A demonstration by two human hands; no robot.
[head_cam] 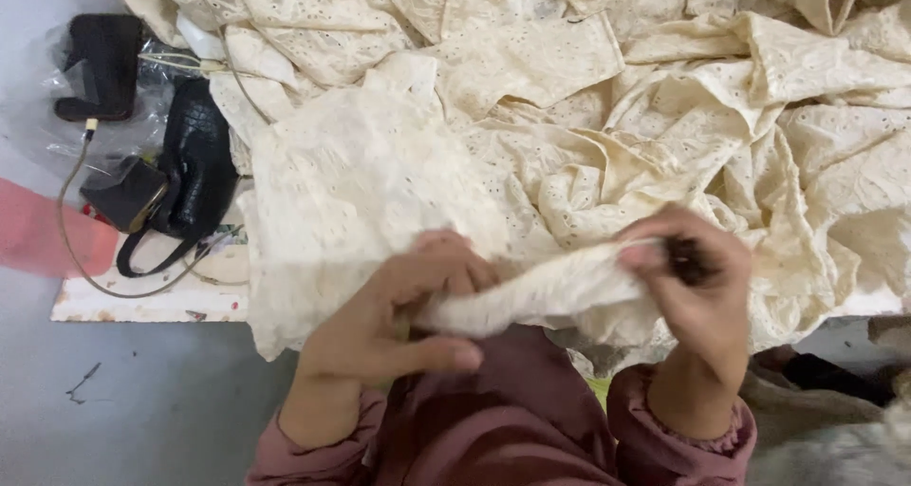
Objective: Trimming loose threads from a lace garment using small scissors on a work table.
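A big heap of cream eyelet fabric (588, 97) covers the white work surface. My left hand (399, 320) is closed around a bunched, rolled part of that fabric (541, 291) at the near edge. My right hand (693, 277) pinches the other end of the same roll, and a small dark object shows between its fingers; I cannot tell what it is. Both wrists are in dark pink sleeves. The roll is stretched between the two hands and looks blurred.
A black handbag (195, 168) lies at the left beside other black items in clear plastic (104, 64) and a thin cable (71, 230). A pink shape (43, 239) sits at the far left. Grey floor (142, 401) lies below the white surface edge (142, 306).
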